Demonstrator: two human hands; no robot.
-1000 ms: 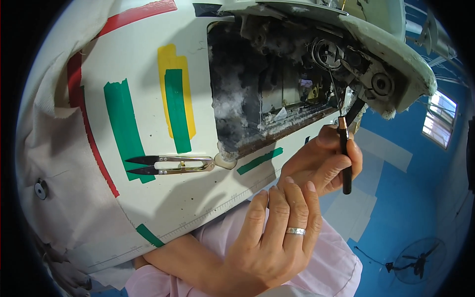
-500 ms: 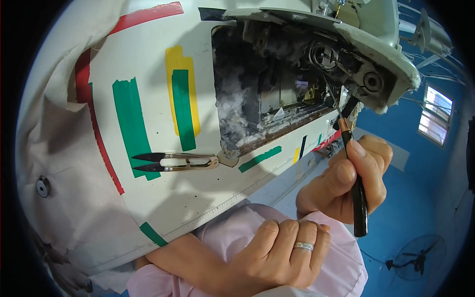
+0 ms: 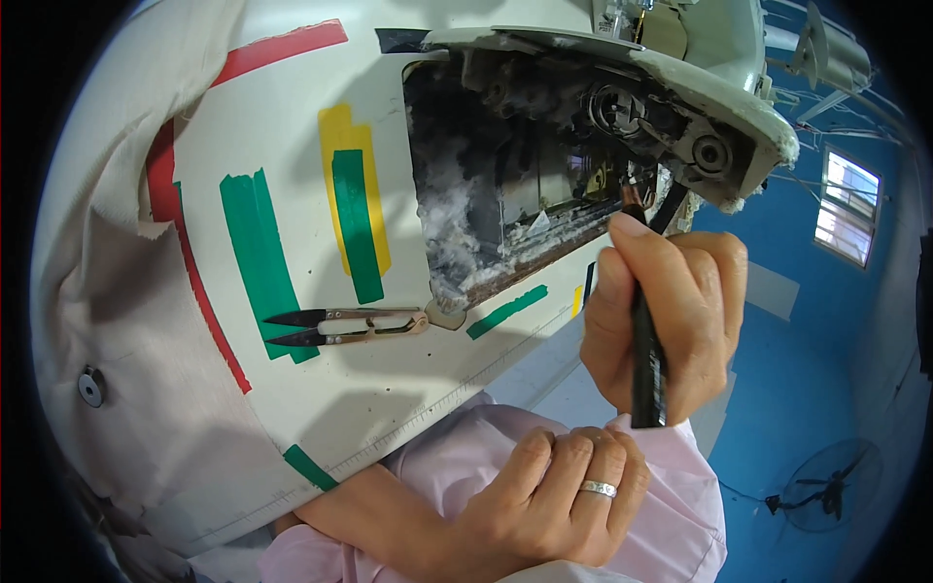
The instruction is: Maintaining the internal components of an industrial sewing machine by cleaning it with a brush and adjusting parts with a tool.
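Note:
My right hand [image 3: 671, 316] is closed round the black handle of a slim tool [image 3: 647, 360] with a copper-coloured collar. The tool points up into the right end of the lint-filled opening [image 3: 486, 194] in the white table, beneath the tilted sewing machine head [image 3: 700, 107]; its tip is hard to make out. At the lower middle, my left hand [image 3: 559, 500] rests in front of my pink clothing with its fingers curled under. It wears a ring [image 3: 599, 488], and its palm is hidden. Thread snips [image 3: 350, 325] lie on the table left of the opening.
Green tape [image 3: 258, 257], yellow tape [image 3: 335, 185] and red tape [image 3: 282, 51] mark the white tabletop [image 3: 292, 126]. Pale fabric [image 3: 107, 291] hangs over the left side. A ruler scale [image 3: 418, 408] runs along the front edge. At the lower right is a fan [image 3: 826, 491].
My right hand has moved up and to the left, taking the tool's front end deeper into the opening. My left hand has stayed nearly in place. The whole view has shifted slightly.

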